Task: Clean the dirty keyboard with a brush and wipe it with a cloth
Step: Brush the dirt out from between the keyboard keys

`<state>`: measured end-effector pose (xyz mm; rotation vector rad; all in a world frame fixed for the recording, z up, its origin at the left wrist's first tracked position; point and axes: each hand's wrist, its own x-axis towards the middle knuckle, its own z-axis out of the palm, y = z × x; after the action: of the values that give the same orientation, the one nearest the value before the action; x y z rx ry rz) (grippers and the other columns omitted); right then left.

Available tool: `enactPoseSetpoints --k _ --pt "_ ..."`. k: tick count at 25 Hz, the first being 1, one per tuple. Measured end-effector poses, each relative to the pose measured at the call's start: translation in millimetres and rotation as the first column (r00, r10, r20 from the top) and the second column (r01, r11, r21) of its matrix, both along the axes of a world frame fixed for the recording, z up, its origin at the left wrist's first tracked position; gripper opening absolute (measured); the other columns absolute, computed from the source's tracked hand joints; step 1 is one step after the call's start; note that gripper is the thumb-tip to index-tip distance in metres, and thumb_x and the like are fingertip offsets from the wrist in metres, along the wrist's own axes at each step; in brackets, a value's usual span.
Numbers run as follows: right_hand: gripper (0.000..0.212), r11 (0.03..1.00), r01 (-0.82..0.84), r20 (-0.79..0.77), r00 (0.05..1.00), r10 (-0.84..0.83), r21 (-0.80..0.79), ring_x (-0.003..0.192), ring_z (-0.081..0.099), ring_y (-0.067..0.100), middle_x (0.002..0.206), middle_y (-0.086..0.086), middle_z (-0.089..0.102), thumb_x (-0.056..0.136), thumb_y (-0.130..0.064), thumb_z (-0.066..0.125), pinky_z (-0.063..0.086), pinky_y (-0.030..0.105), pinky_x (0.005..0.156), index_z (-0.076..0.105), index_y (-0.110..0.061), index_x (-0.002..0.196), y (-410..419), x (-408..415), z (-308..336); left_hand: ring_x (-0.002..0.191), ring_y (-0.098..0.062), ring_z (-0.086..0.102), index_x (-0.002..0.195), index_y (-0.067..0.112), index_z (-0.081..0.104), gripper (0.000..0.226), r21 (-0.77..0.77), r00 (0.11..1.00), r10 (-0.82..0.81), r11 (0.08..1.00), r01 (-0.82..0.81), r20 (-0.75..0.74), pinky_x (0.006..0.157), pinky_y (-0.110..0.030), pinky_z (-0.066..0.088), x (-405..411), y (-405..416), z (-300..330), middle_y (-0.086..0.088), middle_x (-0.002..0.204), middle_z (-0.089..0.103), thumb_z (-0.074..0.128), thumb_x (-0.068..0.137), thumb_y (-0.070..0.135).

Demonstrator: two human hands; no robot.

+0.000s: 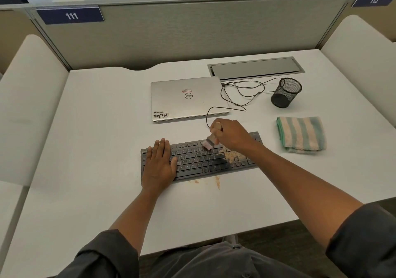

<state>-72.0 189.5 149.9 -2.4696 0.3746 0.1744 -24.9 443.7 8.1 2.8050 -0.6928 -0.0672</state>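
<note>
1. A dark keyboard (199, 159) lies flat on a white desk (96, 127), near its front edge.
2. The left hand (159, 163) rests flat on the keyboard's left end, fingers straight.
3. The right hand (232, 135) grips a small brush (211, 141) by its handle, bristles touching the upper keys.
4. Tan crumbs (234, 156) cover the keys on the right; more lie on the desk just in front.
5. A folded striped cloth (301, 134) lies to the keyboard's right, apart from it.
6. Behind sit a closed silver laptop (188, 98) and a black mesh cup (286, 93).
</note>
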Motion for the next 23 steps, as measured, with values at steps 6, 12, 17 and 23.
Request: enactPoseSetpoints --k 6,12,17,23 --pt "0.019 0.996 0.031 -0.171 0.984 -0.046 -0.087 0.076 0.069 0.021 0.068 0.0 0.072 0.081 -0.016 0.046 0.058 0.043 0.075 0.064 -0.013 0.077 2 2 -2 0.156 -0.024 0.01 0.161 0.008 0.018 0.077 -0.014 1.0 0.002 1.0 -0.002 -0.002 0.127 -0.04 0.0 0 1 0 -0.009 0.168 0.018 0.011 0.097 0.051" --pt "0.019 0.998 0.054 -0.067 0.996 -0.055 -0.015 0.076 0.067 0.018 0.071 -0.001 0.073 0.087 -0.02 0.043 0.056 0.042 0.075 0.061 -0.017 0.08 4 -1 -6 0.156 -0.026 0.012 0.16 0.007 0.021 0.076 -0.016 1.0 -0.001 1.0 0.001 0.002 0.127 -0.042 0.002 1 1 -2 -0.011 0.167 0.021 0.013 0.097 0.05" --pt "0.018 0.997 0.035 -0.14 0.989 -0.045 -0.076 0.074 0.067 0.021 0.07 0.003 0.071 0.082 -0.019 0.043 0.057 0.043 0.075 0.055 -0.018 0.068 7 -2 -10 0.156 -0.026 0.013 0.16 0.008 0.02 0.076 -0.012 1.0 0.0 1.0 0.001 0.005 0.127 -0.041 0.002 1 1 -1 -0.01 0.167 0.021 0.014 0.098 0.05" --pt "0.021 0.997 -0.02 -0.072 0.997 0.015 -0.074 0.082 0.065 0.026 0.081 0.005 0.069 0.093 -0.019 0.041 0.054 0.041 0.075 0.059 -0.016 0.084 13 -3 -9 0.156 -0.025 0.012 0.16 0.008 0.02 0.075 -0.014 1.0 -0.004 1.0 0.004 0.008 0.127 -0.04 0.0 0 1 -1 -0.01 0.167 0.021 0.014 0.098 0.049"
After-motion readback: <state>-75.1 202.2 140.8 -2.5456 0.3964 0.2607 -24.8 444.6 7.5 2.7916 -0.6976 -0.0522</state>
